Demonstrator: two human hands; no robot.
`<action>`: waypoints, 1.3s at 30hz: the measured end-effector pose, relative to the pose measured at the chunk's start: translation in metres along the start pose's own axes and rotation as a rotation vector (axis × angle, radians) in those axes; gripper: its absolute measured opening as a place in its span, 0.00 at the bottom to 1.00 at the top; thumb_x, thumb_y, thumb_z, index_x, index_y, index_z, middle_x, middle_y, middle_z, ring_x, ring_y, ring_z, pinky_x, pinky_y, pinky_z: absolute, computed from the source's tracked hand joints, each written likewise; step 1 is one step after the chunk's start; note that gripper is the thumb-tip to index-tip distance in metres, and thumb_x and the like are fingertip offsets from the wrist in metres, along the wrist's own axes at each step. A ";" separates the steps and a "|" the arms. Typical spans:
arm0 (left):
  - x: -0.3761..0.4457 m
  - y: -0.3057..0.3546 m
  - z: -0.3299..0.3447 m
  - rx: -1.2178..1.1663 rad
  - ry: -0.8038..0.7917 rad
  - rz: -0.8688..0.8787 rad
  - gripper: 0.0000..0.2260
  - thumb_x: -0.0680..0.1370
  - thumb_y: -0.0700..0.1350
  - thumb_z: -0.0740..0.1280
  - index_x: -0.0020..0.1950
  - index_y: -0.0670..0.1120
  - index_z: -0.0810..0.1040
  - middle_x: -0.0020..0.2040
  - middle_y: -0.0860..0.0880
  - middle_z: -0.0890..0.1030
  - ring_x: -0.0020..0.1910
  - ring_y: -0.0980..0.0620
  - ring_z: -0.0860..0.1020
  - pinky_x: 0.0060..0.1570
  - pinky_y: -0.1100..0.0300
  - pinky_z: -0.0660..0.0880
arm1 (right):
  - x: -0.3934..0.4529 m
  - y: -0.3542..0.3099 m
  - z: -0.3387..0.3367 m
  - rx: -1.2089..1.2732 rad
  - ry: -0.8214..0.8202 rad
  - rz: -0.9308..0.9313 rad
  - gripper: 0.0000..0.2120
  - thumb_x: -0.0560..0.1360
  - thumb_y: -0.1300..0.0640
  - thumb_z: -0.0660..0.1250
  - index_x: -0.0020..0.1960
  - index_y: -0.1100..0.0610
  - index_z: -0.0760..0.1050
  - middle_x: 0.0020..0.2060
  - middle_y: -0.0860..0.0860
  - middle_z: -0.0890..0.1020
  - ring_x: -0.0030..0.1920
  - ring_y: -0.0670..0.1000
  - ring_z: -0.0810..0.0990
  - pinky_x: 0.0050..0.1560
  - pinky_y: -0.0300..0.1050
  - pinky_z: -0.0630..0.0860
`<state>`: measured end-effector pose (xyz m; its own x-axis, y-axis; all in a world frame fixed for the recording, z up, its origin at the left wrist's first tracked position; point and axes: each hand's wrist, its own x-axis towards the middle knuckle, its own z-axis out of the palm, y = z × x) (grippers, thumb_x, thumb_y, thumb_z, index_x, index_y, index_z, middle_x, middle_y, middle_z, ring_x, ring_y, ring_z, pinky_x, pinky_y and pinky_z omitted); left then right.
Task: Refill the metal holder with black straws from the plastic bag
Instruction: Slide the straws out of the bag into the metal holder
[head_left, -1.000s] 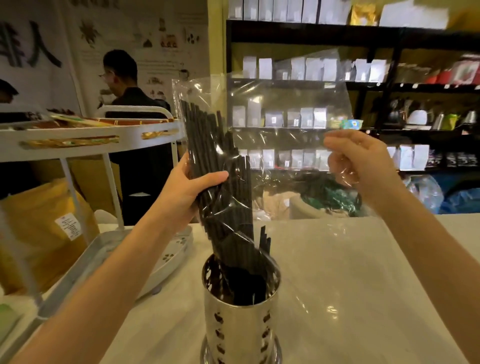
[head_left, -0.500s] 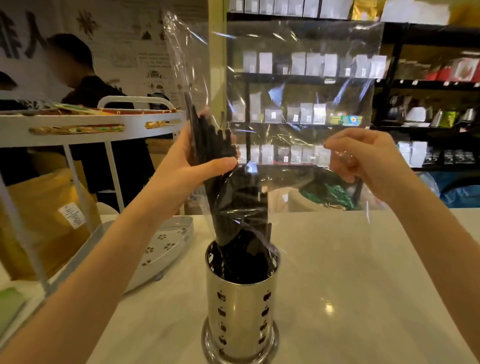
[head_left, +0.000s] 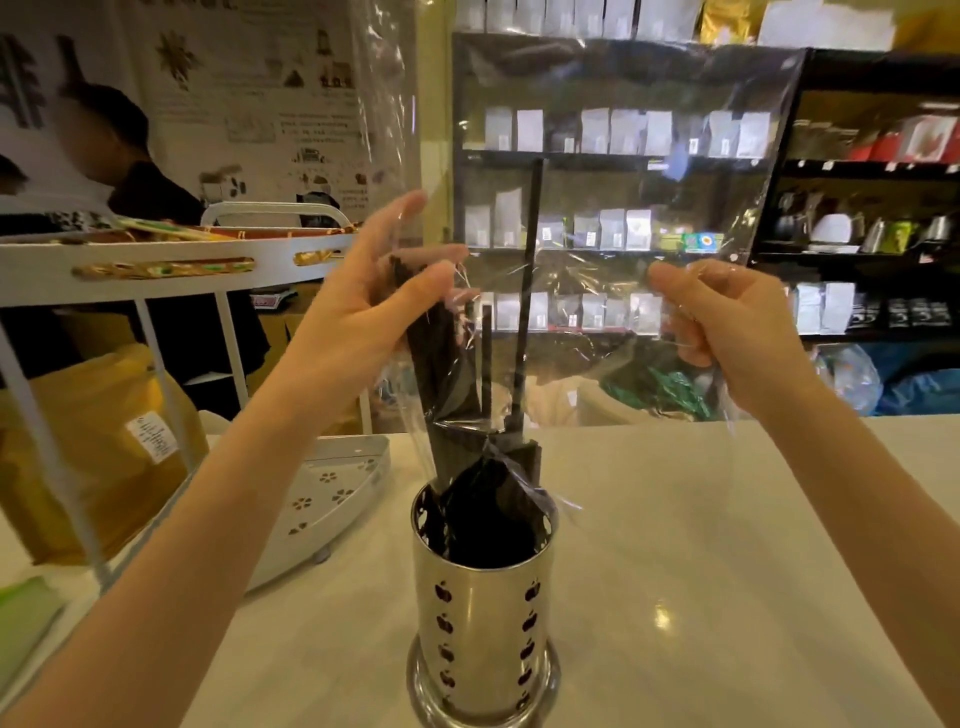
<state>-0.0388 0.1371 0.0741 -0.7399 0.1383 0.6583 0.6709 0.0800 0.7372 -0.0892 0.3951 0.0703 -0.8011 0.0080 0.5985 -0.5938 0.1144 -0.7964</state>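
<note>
A perforated metal holder (head_left: 483, 618) stands on the white counter (head_left: 701, 571) in front of me. A clear plastic bag (head_left: 623, 171) is held upside down above it, its mouth dipping into the holder. Black straws (head_left: 447, 364) slide from the bag into the holder; one long straw (head_left: 530, 270) still stands high inside the bag. My left hand (head_left: 363, 312) pinches the bag's left side around the straw bundle, upper fingers spread. My right hand (head_left: 727, 322) grips the bag's right edge.
A white tiered rack (head_left: 156, 265) stands at the left on the counter, with a yellow sack (head_left: 93, 441) behind it. A person in black stands at the far left. Dark shelves (head_left: 613, 156) with white pouches fill the background.
The bag has been lifted higher and most straws have dropped into the holder. My left hand's grip has loosened, with fingers now spread.
</note>
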 end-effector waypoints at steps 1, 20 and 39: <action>0.001 0.002 -0.001 -0.004 -0.001 0.018 0.25 0.70 0.49 0.63 0.67 0.55 0.64 0.54 0.51 0.81 0.50 0.56 0.82 0.45 0.62 0.80 | -0.001 0.000 0.000 0.002 0.010 -0.002 0.14 0.74 0.54 0.67 0.30 0.51 0.75 0.17 0.45 0.68 0.19 0.44 0.63 0.20 0.35 0.62; -0.021 -0.046 0.006 -0.204 0.128 -0.143 0.16 0.73 0.58 0.59 0.53 0.54 0.80 0.52 0.50 0.84 0.51 0.48 0.82 0.42 0.57 0.81 | 0.004 0.001 -0.011 0.105 0.054 -0.127 0.09 0.73 0.52 0.69 0.34 0.50 0.78 0.18 0.44 0.71 0.18 0.43 0.63 0.18 0.31 0.59; -0.012 -0.034 0.003 -0.154 0.266 -0.045 0.14 0.72 0.54 0.61 0.54 0.53 0.80 0.46 0.54 0.86 0.51 0.54 0.82 0.45 0.66 0.78 | 0.011 -0.012 -0.005 -0.052 0.136 -0.243 0.07 0.74 0.52 0.67 0.38 0.49 0.77 0.18 0.44 0.74 0.18 0.44 0.67 0.19 0.33 0.65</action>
<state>-0.0526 0.1358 0.0408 -0.7691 -0.1273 0.6263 0.6370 -0.0731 0.7674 -0.0905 0.3983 0.0869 -0.6163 0.1069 0.7802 -0.7598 0.1799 -0.6248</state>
